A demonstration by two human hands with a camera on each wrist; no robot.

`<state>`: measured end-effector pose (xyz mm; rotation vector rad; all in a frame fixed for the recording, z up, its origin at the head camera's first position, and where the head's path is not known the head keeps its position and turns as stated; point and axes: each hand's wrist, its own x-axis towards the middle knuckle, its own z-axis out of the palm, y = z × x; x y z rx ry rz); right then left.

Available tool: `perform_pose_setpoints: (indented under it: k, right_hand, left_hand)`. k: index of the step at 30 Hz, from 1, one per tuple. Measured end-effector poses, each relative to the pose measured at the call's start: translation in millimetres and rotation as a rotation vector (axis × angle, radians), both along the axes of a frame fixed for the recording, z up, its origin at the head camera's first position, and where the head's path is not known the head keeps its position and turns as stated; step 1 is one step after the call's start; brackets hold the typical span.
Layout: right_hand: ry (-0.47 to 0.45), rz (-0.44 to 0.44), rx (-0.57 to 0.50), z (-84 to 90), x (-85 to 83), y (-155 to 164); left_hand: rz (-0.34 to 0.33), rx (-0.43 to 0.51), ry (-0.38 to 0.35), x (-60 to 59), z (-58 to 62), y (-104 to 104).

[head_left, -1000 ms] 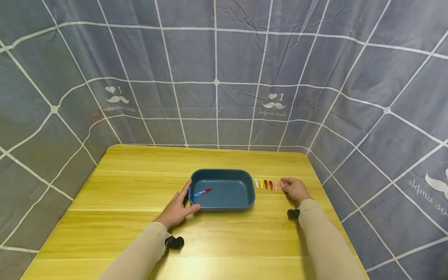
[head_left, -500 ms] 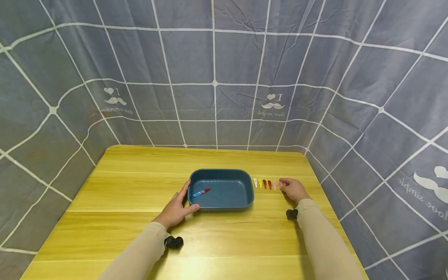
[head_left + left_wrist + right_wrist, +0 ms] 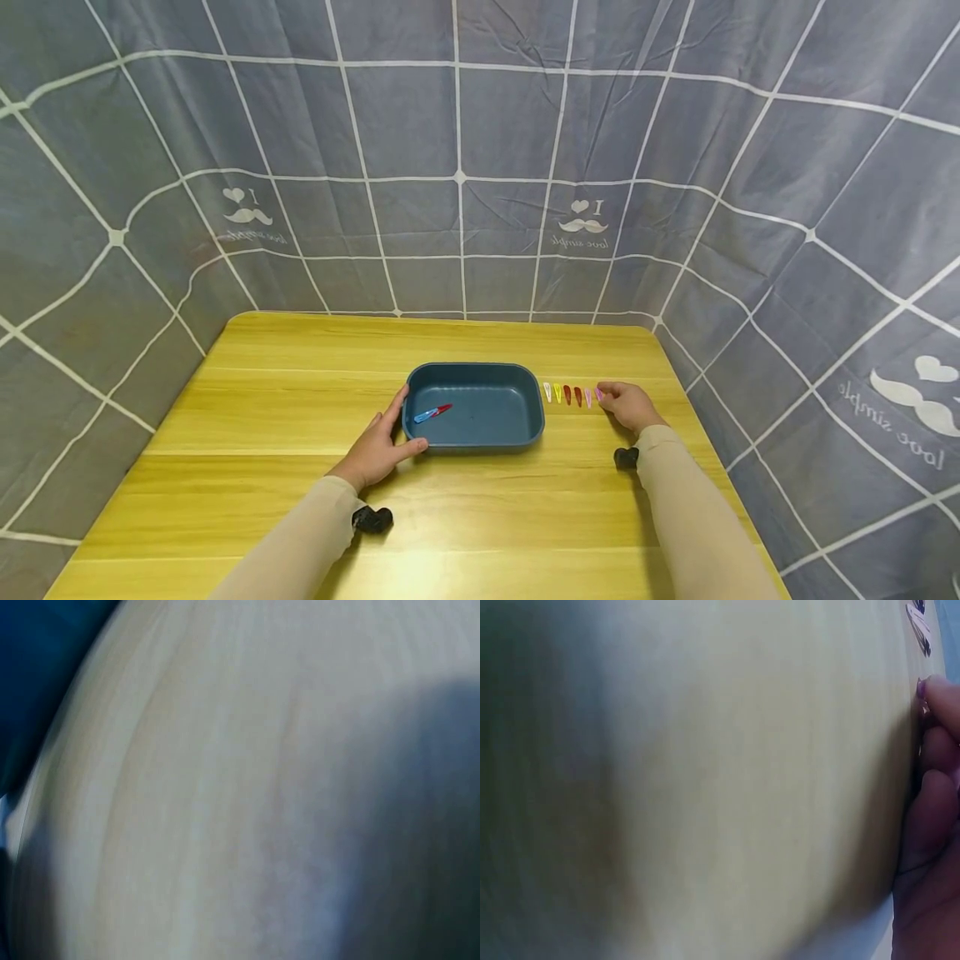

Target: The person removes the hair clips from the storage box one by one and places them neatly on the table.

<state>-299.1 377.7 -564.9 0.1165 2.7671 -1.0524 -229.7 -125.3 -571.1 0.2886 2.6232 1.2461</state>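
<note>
A dark blue tray (image 3: 472, 367) stands mid-table with a blue-and-red hair clip (image 3: 432, 412) inside it. My left hand (image 3: 378, 446) braces the tray's near-left corner, fingers straight along the left wall and thumb along the front. A row of several small hair clips (image 3: 567, 394) lies just right of the tray. My right hand (image 3: 628, 406) rests at the row's right end, its curled fingertips pinching the pink hair clip (image 3: 598, 392). The right wrist view shows those fingers (image 3: 937, 697) on the wood, blurred. The left wrist view is a blur of wood and the tray's edge (image 3: 37, 660).
The yellow wooden table (image 3: 300, 400) is walled on three sides by a grey checked cloth (image 3: 465, 167). Black wrist cameras (image 3: 372, 518) sit under both sleeves. Bare wood stretches left of the tray and along the near edge.
Both hands and the clips stay where they were; only the head view has shifted slightly.
</note>
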Motion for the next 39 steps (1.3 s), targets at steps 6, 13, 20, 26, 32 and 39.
perform_pose_setpoints:
  k: [6, 13, 20, 26, 32, 39]
  right_hand:
    - [0.010, 0.021, 0.030, 0.8, 1.8, 2]
    - [-0.010, 0.007, -0.002, 0.6, 4.6, 3]
    - [-0.013, -0.001, -0.016, 1.3, 8.2, 4]
    - [-0.013, 0.013, -0.029, 0.8, 10.1, 7]
    - [-0.015, 0.027, -0.021, 0.5, 12.3, 12]
    - [-0.015, 0.028, -0.001, 2.3, 16.1, 12]
  left_hand:
    - [0.005, 0.001, 0.001, 3.4, -2.0, 1]
    - [0.008, 0.001, 0.003, 8.0, -4.1, 2]
    - [0.015, 0.003, 0.002, 13.9, -3.6, 5]
    - [0.019, 0.001, 0.004, 18.2, -3.5, 7]
    - [0.021, 0.003, 0.008, 22.2, -3.9, 9]
    - [0.027, 0.005, 0.002, 27.1, -4.3, 11]
